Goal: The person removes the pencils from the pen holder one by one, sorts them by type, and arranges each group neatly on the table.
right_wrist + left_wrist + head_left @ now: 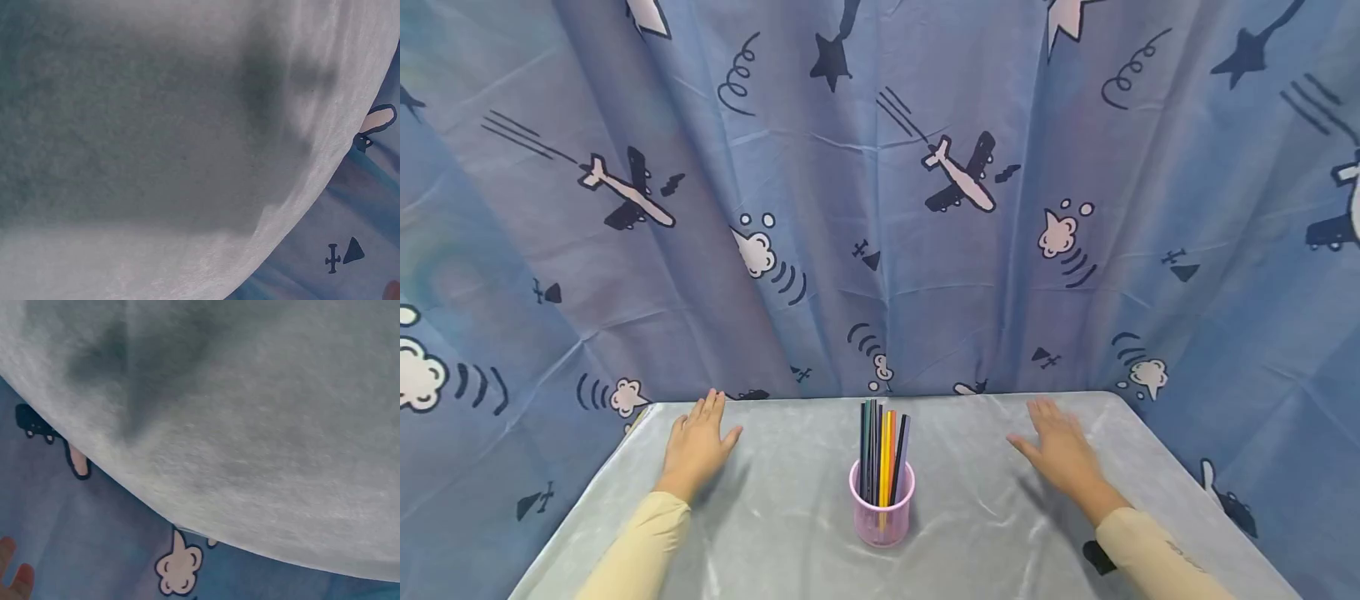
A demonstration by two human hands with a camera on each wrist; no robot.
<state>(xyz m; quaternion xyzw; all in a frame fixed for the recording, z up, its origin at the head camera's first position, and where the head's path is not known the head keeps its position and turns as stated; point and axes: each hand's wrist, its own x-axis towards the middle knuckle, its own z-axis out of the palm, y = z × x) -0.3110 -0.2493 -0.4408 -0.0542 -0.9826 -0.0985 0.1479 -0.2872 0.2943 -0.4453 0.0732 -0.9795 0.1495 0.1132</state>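
Note:
A pink see-through cup (882,525) stands upright at the middle of the table, between the two hands. Several slim sticks (887,454), black, dark green, yellow, orange and lavender, lean in it and rise above its rim. To the left of the cup, the left hand (696,446) is held over the table with straight fingers and the thumb spread, holding nothing. On the other side the right hand (1060,446) is slightly blurred, its fingers also straight and its thumb out towards the cup. Fingertips (22,581) show at the lower left corner of the left wrist view.
A grey cloth covers the table (790,517), whose far edge meets a blue curtain (850,250) printed with planes, stars and clouds. Shadows of the hands fall on the cloth. A black patch (1099,557) lies beside the right sleeve (1150,550).

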